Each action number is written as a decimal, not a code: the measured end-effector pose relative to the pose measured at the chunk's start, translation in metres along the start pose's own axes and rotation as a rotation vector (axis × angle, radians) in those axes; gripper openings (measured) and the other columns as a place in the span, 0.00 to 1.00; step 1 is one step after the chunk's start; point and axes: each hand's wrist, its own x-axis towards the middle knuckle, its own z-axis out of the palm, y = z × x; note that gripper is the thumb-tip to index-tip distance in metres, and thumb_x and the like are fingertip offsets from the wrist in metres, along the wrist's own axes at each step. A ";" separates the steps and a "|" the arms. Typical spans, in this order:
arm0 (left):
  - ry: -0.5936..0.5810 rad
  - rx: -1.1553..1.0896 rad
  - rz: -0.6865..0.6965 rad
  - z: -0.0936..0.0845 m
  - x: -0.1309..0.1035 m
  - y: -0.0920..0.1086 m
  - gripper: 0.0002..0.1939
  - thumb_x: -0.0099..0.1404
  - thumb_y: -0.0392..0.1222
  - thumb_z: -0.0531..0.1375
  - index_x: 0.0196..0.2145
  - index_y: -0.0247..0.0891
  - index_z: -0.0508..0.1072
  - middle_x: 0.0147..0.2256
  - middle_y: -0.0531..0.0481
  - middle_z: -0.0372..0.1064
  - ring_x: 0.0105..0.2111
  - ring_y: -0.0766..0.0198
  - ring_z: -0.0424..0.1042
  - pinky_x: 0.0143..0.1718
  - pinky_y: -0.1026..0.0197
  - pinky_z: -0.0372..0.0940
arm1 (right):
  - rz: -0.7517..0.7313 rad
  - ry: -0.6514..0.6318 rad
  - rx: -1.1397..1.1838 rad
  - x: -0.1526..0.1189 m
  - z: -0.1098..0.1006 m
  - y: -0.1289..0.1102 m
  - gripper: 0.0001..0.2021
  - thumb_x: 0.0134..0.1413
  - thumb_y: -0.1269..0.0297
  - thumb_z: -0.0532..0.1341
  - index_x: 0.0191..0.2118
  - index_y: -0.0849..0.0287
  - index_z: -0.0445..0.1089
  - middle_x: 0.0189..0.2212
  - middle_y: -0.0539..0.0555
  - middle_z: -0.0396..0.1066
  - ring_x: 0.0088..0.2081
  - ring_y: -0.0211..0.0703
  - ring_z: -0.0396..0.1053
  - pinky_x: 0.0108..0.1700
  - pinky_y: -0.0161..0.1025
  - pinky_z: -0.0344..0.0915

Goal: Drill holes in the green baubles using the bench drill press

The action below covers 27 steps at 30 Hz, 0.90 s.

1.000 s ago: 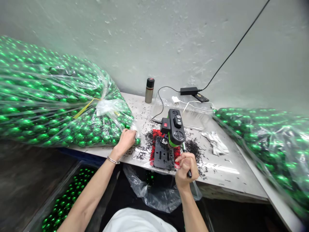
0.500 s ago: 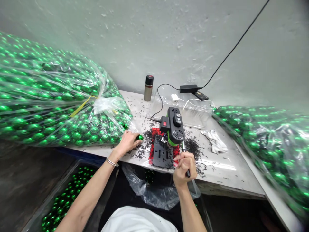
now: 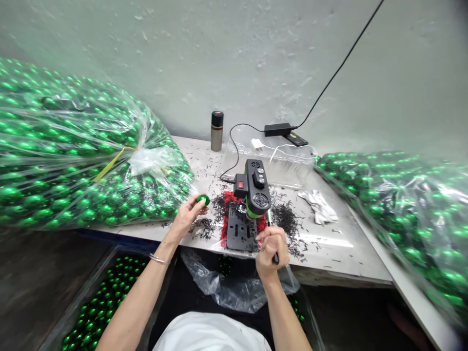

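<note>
At the far left, a big clear plastic bag stuffed with shiny green balls (image 3: 73, 161) lies on the pale counter (image 3: 340, 263), its knotted mouth pointing toward the middle. Below the counter edge, a bin of loose green balls (image 3: 98, 312) sits on the floor. The left hand (image 3: 188, 214) is raised just above the counter, just right of the bag's mouth, pinching a single glossy green ball (image 3: 203, 199) between its fingertips. Behind it, near the wall, stands a slim grey flask with a dark cap (image 3: 217, 130). At the centre is a small black and green bench press with a red switch (image 3: 254, 192), mounted on a slotted black base plate (image 3: 241, 234) and ringed by black shavings (image 3: 285, 217). The right hand (image 3: 269, 246) is clenched round the press's black lever handle (image 3: 272, 243), at the front right of the machine. A crumpled white cloth (image 3: 320, 207) lies further right. A second clear bag of green balls (image 3: 402, 204) fills the right edge.
</note>
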 end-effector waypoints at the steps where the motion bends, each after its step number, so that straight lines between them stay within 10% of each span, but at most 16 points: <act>1: -0.010 -0.117 -0.073 0.005 -0.004 0.001 0.28 0.54 0.54 0.70 0.47 0.34 0.75 0.39 0.45 0.76 0.32 0.64 0.75 0.39 0.59 0.72 | 0.000 0.002 -0.004 0.000 0.000 0.000 0.17 0.64 0.72 0.51 0.23 0.57 0.57 0.24 0.48 0.63 0.27 0.35 0.63 0.31 0.38 0.61; 13: -0.137 -0.402 -0.481 0.056 -0.024 -0.022 0.17 0.53 0.38 0.73 0.40 0.34 0.77 0.33 0.45 0.79 0.34 0.63 0.78 0.37 0.65 0.71 | -0.010 -0.015 -0.032 0.008 -0.001 -0.008 0.16 0.64 0.74 0.51 0.23 0.57 0.58 0.24 0.48 0.63 0.27 0.36 0.64 0.30 0.37 0.61; 19: -0.069 -0.349 -0.475 0.055 -0.021 -0.018 0.15 0.53 0.37 0.72 0.40 0.34 0.77 0.31 0.49 0.79 0.23 0.73 0.71 0.24 0.72 0.62 | 0.004 -0.041 -0.037 0.018 -0.003 -0.016 0.16 0.64 0.74 0.51 0.23 0.57 0.57 0.24 0.48 0.62 0.27 0.35 0.63 0.30 0.36 0.60; 27: -0.080 -0.341 -0.447 0.069 -0.018 -0.024 0.18 0.54 0.38 0.71 0.42 0.34 0.74 0.34 0.46 0.77 0.32 0.62 0.78 0.40 0.59 0.72 | 0.105 -0.083 -0.058 0.048 -0.003 -0.035 0.16 0.66 0.69 0.52 0.24 0.56 0.58 0.23 0.48 0.61 0.27 0.35 0.63 0.29 0.36 0.58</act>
